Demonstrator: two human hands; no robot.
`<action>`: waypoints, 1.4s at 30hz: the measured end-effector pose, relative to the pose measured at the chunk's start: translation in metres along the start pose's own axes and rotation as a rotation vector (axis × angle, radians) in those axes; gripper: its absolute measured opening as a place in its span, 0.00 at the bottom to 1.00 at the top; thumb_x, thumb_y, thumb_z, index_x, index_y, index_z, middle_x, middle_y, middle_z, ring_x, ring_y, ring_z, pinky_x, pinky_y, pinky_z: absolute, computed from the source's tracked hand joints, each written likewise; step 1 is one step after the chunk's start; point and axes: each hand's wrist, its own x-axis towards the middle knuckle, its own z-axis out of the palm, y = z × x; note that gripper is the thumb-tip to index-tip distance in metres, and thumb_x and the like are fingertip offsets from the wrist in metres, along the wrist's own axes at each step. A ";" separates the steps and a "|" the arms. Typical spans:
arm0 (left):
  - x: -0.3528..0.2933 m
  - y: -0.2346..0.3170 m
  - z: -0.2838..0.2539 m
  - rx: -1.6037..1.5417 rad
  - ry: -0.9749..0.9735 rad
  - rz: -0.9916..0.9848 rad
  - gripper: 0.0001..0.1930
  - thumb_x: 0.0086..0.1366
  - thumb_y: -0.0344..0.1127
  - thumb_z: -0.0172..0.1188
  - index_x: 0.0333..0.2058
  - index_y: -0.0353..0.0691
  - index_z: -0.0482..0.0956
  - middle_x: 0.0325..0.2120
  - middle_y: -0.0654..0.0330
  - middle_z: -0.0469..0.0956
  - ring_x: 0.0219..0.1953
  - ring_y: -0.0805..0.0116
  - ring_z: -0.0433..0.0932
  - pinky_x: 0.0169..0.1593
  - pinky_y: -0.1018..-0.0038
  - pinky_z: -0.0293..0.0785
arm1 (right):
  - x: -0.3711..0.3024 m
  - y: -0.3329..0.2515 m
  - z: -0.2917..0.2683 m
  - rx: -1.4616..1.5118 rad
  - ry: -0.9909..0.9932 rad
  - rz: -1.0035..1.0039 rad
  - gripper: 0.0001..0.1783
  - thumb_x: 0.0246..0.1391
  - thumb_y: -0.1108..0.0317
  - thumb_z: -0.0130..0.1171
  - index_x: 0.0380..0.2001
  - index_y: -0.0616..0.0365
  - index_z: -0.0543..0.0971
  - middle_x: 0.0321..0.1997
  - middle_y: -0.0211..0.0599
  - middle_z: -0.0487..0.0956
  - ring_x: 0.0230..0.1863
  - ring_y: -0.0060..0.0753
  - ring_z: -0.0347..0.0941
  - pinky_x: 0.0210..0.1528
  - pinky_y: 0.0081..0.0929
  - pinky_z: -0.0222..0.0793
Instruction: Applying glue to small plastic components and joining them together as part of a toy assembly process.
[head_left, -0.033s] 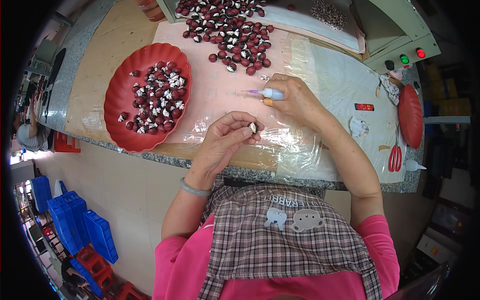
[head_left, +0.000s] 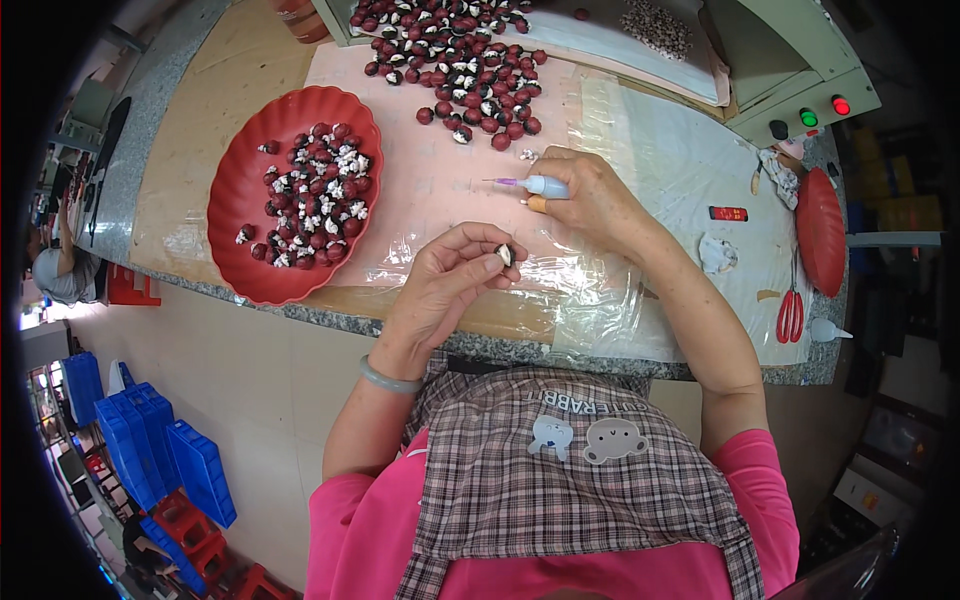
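Between the thumb and fingers of my left hand [head_left: 455, 275] is a small dark ball with a cream-white top [head_left: 505, 255]. My right hand [head_left: 590, 200] is closed round a small squeeze bottle [head_left: 547, 187] with a purple needle tip pointing left, up and to the right of the ball. A tan cover sits on one right-hand finger. Small white clusters [head_left: 530, 155] lie just beyond that hand. To the left, a scalloped red bowl [head_left: 228, 200] holds many maroon-and-black balls, several topped with white clusters. Similar balls [head_left: 490, 100] are heaped at the back, some with white tops.
At the back right stands a pale green machine [head_left: 770, 125] with lit buttons. Speckled small pieces [head_left: 657, 28] lie on its shelf. On the right are a red box [head_left: 728, 214], crumpled tissue [head_left: 717, 254], red-handled scissors [head_left: 790, 317], another bottle [head_left: 828, 331] and a red dish [head_left: 820, 235].
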 end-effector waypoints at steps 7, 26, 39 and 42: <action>-0.006 0.003 0.001 0.009 0.042 0.010 0.10 0.63 0.27 0.56 0.44 0.35 0.74 0.39 0.54 0.78 0.38 0.72 0.77 0.43 0.79 0.75 | -0.002 -0.008 0.001 0.113 0.055 0.089 0.09 0.45 0.71 0.64 0.31 0.62 0.77 0.29 0.41 0.77 0.32 0.38 0.74 0.38 0.32 0.68; -0.004 0.003 0.005 0.006 0.162 0.067 0.14 0.63 0.23 0.55 0.48 0.31 0.75 0.40 0.53 0.78 0.38 0.70 0.78 0.44 0.78 0.76 | -0.021 -0.015 0.002 0.195 0.112 0.005 0.07 0.49 0.75 0.60 0.33 0.62 0.75 0.33 0.37 0.76 0.29 0.33 0.75 0.32 0.29 0.71; -0.004 -0.004 0.020 0.381 0.215 0.183 0.14 0.61 0.22 0.58 0.46 0.30 0.75 0.40 0.56 0.78 0.38 0.73 0.78 0.43 0.79 0.76 | -0.050 -0.049 0.003 0.949 0.064 0.350 0.05 0.50 0.75 0.61 0.31 0.64 0.78 0.27 0.31 0.78 0.24 0.18 0.74 0.26 0.15 0.73; -0.004 -0.005 0.025 0.421 0.203 0.244 0.14 0.60 0.21 0.58 0.46 0.29 0.75 0.40 0.57 0.77 0.38 0.73 0.78 0.45 0.78 0.76 | -0.052 -0.048 0.004 0.957 0.065 0.359 0.05 0.50 0.75 0.61 0.31 0.65 0.77 0.27 0.31 0.78 0.24 0.18 0.74 0.26 0.16 0.74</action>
